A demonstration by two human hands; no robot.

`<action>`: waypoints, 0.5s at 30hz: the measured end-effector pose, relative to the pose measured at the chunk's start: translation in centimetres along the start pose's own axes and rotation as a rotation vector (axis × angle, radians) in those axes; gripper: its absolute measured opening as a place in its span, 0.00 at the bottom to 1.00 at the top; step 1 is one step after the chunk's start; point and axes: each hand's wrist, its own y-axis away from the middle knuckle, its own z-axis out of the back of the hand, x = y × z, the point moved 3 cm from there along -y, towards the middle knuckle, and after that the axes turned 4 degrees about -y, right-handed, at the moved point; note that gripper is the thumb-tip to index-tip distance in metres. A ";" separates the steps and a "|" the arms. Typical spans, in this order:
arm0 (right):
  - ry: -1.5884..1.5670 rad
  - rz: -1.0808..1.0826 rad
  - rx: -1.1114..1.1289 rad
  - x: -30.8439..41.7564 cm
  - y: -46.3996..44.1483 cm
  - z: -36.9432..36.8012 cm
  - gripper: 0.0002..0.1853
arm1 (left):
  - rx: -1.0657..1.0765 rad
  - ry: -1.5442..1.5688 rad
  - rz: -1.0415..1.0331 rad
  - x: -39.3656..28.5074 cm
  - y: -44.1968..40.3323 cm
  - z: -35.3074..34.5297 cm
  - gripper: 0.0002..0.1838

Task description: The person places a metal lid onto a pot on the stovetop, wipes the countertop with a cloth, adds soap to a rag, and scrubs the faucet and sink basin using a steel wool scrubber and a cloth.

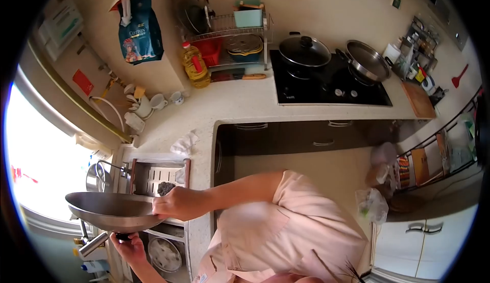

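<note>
I see the pan [109, 206] tilted over the sink [187, 244], its wide axis running from the right hand [178, 204] out toward the window [41, 140]. That hand is curled tight on the near rim; whether it also grips the dark scourer [166, 188] beside it, I can't tell. The left hand [131, 249] wraps the black handle [123, 236], on the pan's left.

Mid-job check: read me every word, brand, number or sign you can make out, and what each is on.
"COTTON": the blue-green bag.
"vatti", probably, in small letters: front left of the hob.
Too small or blurred to read: the bag's other print, and any on the oil bottle or white wall unit.
No lettering seen: the wok.
</note>
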 end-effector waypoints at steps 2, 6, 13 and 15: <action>-0.043 0.056 -0.018 0.3 -0.2 -0.9 0.06 | -0.055 -0.092 -0.086 -0.1 -0.6 -0.4 0.12; 0.176 0.073 0.104 -1.9 -0.6 -1.6 0.09 | -0.034 -0.153 -0.174 -0.5 -1.1 -2.8 0.12; -0.666 -0.434 0.057 -4.1 -6.4 4.8 0.18 | 0.130 0.072 -0.041 -2.6 -0.7 -1.4 0.16; -0.968 -0.535 -0.039 -7.1 -6.8 5.1 0.19 | 0.023 0.033 -0.135 -3.2 0.6 -2.5 0.14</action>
